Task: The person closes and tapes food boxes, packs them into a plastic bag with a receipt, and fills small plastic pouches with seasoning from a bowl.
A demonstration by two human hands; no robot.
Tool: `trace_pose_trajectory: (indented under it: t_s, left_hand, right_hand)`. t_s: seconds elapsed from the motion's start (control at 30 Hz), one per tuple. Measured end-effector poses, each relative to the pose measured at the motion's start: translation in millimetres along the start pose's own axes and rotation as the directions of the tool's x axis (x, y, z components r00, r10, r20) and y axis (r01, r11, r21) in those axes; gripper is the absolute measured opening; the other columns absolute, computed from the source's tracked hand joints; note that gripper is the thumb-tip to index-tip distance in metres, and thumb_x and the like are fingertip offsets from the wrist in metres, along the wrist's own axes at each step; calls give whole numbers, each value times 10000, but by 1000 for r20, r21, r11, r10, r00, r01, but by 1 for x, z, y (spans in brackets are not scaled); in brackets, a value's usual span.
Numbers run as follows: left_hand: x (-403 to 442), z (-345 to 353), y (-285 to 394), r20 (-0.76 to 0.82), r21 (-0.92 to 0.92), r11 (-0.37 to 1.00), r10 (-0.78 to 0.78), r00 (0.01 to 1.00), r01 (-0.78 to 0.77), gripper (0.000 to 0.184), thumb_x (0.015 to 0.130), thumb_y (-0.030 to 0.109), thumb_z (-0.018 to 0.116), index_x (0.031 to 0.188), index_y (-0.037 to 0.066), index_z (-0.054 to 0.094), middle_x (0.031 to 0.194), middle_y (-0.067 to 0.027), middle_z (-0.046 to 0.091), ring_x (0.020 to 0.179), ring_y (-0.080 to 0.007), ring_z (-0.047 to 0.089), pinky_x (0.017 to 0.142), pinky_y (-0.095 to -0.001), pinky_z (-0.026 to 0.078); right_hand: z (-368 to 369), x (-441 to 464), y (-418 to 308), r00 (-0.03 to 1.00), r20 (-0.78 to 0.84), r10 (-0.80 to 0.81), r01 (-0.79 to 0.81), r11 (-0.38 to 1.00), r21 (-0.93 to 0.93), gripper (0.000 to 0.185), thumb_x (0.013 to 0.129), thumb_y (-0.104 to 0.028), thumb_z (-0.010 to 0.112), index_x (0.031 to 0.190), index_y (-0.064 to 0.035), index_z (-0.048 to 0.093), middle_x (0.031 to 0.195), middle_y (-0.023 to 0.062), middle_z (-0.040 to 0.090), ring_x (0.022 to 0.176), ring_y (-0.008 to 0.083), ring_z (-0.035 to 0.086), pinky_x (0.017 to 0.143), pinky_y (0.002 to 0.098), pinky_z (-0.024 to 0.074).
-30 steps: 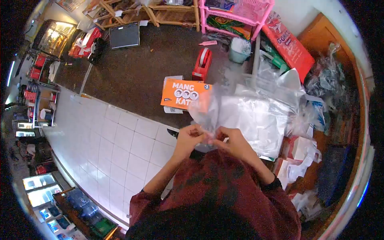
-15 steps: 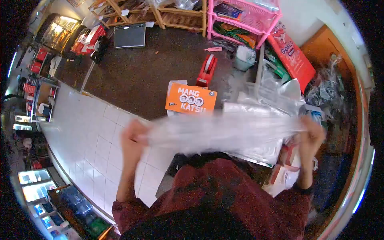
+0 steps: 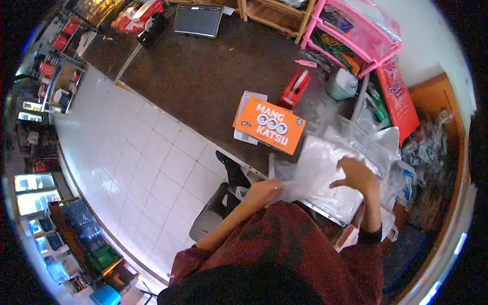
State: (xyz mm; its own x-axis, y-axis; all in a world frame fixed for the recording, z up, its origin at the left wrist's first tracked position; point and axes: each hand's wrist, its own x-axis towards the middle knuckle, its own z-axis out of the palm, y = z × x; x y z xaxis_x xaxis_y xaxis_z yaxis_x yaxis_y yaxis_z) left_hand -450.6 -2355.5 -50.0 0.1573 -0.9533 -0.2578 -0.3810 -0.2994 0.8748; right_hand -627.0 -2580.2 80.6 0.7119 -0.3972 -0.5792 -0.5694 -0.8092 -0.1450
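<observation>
My left hand (image 3: 264,193) is closed on the edge of a clear plastic bag (image 3: 294,190), low in front of my body. The bag trails to the right and its far end blends into a stack of clear plastic bags (image 3: 325,157). Over that stack hovers my right hand (image 3: 357,175), thumb and fingers apart, with nothing visibly gripped. Whether its fingertips touch the plastic I cannot tell. Just beyond the stack, an orange box (image 3: 269,124) printed "MANG KATSU" lies on a white sheet (image 3: 245,136) on the dark table.
A red tape dispenser (image 3: 295,90) stands behind the orange box, with a small bucket (image 3: 342,84) to its right. Farther back are a pink rack (image 3: 351,33), a laptop (image 3: 198,21) and a wooden shelf (image 3: 277,19). A red bag (image 3: 399,104) leans at the right.
The plastic bag was stretched wide between both hands. My right hand has let go and opened, while my left hand has moved right, still gripping it. The view has shifted.
</observation>
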Motion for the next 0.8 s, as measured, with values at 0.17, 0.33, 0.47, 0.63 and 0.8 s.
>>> trace_pose_trajectory:
  t_s: [0.17, 0.33, 0.47, 0.63, 0.8]
  left_hand:
    - [52, 40, 23, 106, -26, 968, 250, 962, -249, 256, 902, 202, 443, 1043, 9, 536, 1015, -212, 556, 983, -370, 525, 875, -424, 418]
    - [96, 66, 48, 260, -316, 946, 154, 953, -67, 379, 870, 181, 486, 1196, -9, 442, 1158, -224, 505, 1110, -360, 469, 986, -410, 347]
    - [106, 53, 24, 391, -275, 895, 438, 809, -351, 682, 752, 319, 632, 1298, 29, 345, 1363, -150, 351, 1274, -331, 306, 1060, -403, 258]
    - [94, 30, -22, 308, -778, 624, 483, 820, -74, 559, 880, 364, 477, 1318, 41, 349, 1349, -137, 362, 1194, -335, 420, 853, -521, 453]
    - [42, -9, -85, 504, -863, -31, 12, 864, 504, 557, 870, 415, 475, 1274, 38, 406, 1220, -132, 504, 1129, -273, 485, 905, -466, 427]
  right_hand:
    - [-32, 123, -77, 820, -522, -235, 413, 874, 255, 969, 555, -476, 769, 1335, -84, 349, 1304, 247, 351, 1235, 384, 326, 990, 503, 311]
    - [1, 193, -132, 912, -390, -128, 134, 991, -13, 1216, 398, -447, 826, 1409, -189, 200, 1246, 238, 339, 1096, 407, 384, 781, 625, 334]
    - [-46, 156, -124, 922, -387, -22, 36, 999, 31, 1226, 389, -418, 820, 1418, -198, 191, 1185, 215, 377, 1035, 357, 406, 773, 509, 362]
    - [-61, 67, -115, 677, -647, -350, 480, 877, 28, 1149, 358, -397, 831, 1370, -229, 314, 1239, 228, 354, 1146, 391, 355, 912, 519, 335]
    - [76, 62, -80, 756, -478, -448, 608, 752, 255, 1050, 425, -351, 833, 1353, -302, 344, 1294, 239, 321, 1188, 396, 339, 944, 535, 297]
